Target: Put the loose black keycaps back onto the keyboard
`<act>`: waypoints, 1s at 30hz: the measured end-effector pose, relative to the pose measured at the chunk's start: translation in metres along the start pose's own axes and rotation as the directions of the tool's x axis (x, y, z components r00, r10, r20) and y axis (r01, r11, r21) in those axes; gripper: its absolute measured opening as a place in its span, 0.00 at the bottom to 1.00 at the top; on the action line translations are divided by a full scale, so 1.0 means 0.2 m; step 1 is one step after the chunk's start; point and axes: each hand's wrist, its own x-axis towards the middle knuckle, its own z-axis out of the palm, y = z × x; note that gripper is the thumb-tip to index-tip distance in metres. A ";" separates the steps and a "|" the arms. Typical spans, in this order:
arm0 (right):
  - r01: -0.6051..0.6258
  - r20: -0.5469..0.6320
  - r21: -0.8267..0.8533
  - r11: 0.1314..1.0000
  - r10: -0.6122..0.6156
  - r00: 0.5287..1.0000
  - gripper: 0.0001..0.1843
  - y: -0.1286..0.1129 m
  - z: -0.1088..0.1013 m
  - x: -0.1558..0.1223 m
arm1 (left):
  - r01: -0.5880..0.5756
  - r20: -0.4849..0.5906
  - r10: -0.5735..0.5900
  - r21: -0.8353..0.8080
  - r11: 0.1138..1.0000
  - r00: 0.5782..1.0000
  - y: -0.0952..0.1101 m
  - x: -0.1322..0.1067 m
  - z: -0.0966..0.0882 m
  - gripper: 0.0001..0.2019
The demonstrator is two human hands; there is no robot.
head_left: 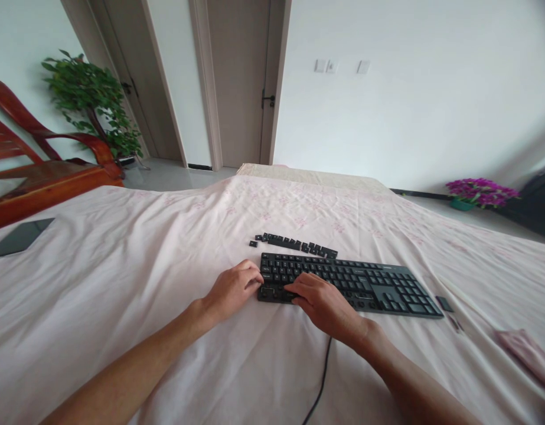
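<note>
"On the pale flowered cloth (pixel 188 248), what is lying?"

"A black keyboard (pixel 356 277), right of centre, with bare sockets showing along its near edge."

"How are the hands gripping?"

"The left hand (pixel 234 286) is keeping its fingers close together at the keyboard's left end; I cannot tell whether they are pinching anything. The right hand (pixel 325 304) is curling its fingers over the near rows; I cannot tell whether they are pinching a key."

"What is sitting around them?"

"Loose keys (pixel 285 241) are lying in an uneven line just beyond the far edge, and a cord (pixel 323 378) is running down the near side. Farther off, a wooden chair (pixel 55 171) is standing at the left before a leafy plant (pixel 88 94), and purple flowers (pixel 482 192) are standing at the right."
</note>
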 end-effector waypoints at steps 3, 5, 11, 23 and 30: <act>0.049 0.020 -0.016 0.999 -0.049 0.999 0.13 -0.02 0.00 -0.04 | -0.027 -0.011 0.026 -0.036 0.999 1.000 -0.02 -0.01 0.02 0.08; 0.085 0.038 -0.055 0.995 -0.083 0.996 0.12 -0.04 0.01 -0.06 | -0.057 -0.015 0.057 -0.047 0.997 0.998 -0.04 -0.02 0.04 0.10; 0.137 0.077 -0.084 0.987 -0.131 0.988 0.07 -0.06 0.03 -0.05 | -0.094 -0.067 0.095 0.008 0.995 0.993 -0.05 -0.06 0.07 0.20; 0.179 0.035 -0.226 0.957 -0.176 0.984 0.09 -0.08 0.08 0.09 | -0.106 -0.093 0.113 0.079 0.991 0.989 -0.05 -0.08 0.07 0.19; 0.411 0.196 -0.344 0.844 -0.363 0.911 0.11 -0.05 0.01 0.19 | -0.088 -0.084 0.096 0.093 0.992 0.992 -0.05 -0.08 0.07 0.20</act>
